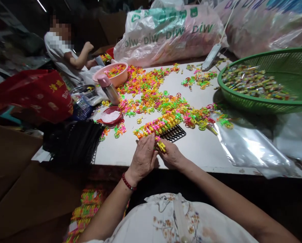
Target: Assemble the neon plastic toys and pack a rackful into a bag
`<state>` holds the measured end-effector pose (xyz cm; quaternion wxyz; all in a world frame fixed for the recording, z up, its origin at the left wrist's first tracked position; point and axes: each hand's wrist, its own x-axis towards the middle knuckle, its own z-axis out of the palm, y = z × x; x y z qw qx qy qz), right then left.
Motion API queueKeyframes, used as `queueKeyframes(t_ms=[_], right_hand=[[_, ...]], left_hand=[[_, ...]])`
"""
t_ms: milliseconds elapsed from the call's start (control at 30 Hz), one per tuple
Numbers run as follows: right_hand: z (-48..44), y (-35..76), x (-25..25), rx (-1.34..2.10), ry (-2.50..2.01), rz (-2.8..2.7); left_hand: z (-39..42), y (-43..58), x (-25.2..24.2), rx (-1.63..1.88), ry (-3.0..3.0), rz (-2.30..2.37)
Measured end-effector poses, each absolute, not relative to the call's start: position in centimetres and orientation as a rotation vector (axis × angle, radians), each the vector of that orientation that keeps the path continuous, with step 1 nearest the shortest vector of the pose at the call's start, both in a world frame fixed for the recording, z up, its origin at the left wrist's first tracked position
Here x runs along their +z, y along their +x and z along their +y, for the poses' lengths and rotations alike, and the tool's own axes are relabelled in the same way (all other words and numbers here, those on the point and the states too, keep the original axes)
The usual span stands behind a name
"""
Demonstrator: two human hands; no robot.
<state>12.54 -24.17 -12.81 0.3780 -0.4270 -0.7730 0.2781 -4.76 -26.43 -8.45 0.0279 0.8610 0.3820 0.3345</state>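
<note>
My left hand (144,156) has its fingers closed around the near end of a cluster of small bright plastic toys, partly hidden by the palm. A yellow toy (161,146) shows between my two hands. My right hand (172,154) is closed on the same cluster, its fingertips mostly hidden. Just beyond my hands, a row of pink, orange, yellow and green toys (161,125) lies along a black slotted rack (175,133). Whether the toys in my hands are joined together I cannot tell.
Loose toys (148,84) spread over the white table (120,152). A green basket (264,104) stands right, near clear plastic bags (252,148). Left are stacked black racks (72,141), a red dish (112,116), a flask (109,88) and a pink basin (120,76). A co-worker (64,50) sits beyond.
</note>
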Motion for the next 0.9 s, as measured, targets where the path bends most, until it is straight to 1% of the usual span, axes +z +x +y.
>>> queueKeyframes(t_ms=[200,400,533,700,900], right_hand=[[-23.7,13.1,-12.8,0.686,-0.992,-2.095],[-23.4,12.8,-12.6,0.683,-0.951,-2.115],[-23.4,12.8,-12.2,0.668,-0.947,-2.2],[-23.4,12.8,-11.7,0.751,-0.955,-2.177],[-23.8,12.3,-12.7,0.675,-0.922,-2.141]], left_hand=[[-26.3,-4.7,-8.1,0.864,2.796,1.226],[-26.5,-4.7,-7.9,0.844,2.776,1.26],[-26.7,-4.9,-8.4,0.982,2.647,1.27],[-26.8,-5.1,-8.4,1.139,2.575,1.243],[-26.1,-5.1,-7.1,0.927,2.61,1.199]])
